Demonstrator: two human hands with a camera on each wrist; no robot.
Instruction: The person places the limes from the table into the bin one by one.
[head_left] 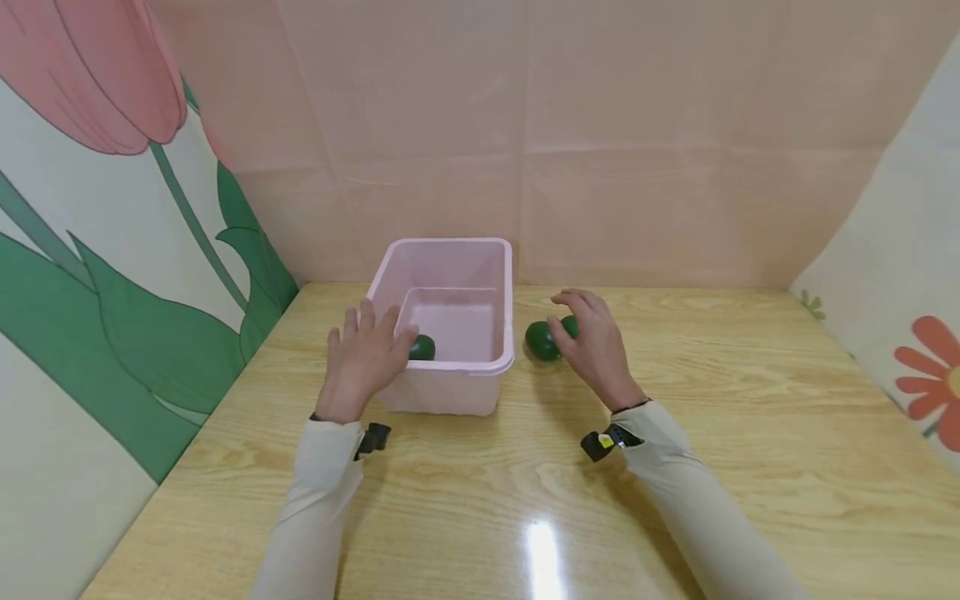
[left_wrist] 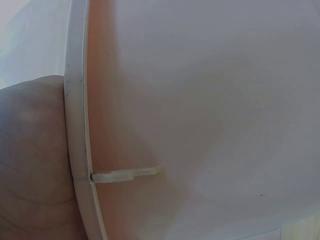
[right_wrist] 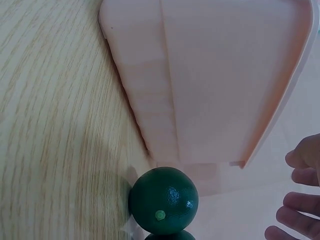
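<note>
A pink plastic bin (head_left: 442,387) stands on the table, with one dark green lime (head_left: 422,347) inside near its front left corner. My left hand (head_left: 365,354) lies with spread fingers over that corner, and its palm meets the rim in the left wrist view. Right of the bin sit two more limes; the nearer lime (head_left: 542,341) shows its pale stem end in the right wrist view, and the other lime (head_left: 570,326) is partly hidden behind my thumb. My right hand (head_left: 596,350) hovers beside them, fingers loosely bent and apart from the fruit, holding nothing.
The wood-grain table (head_left: 465,500) runs back to a plain pinkish backdrop (head_left: 637,167). A tulip-printed panel (head_left: 135,275) borders the left side, and a flower-printed panel (head_left: 892,275) the right.
</note>
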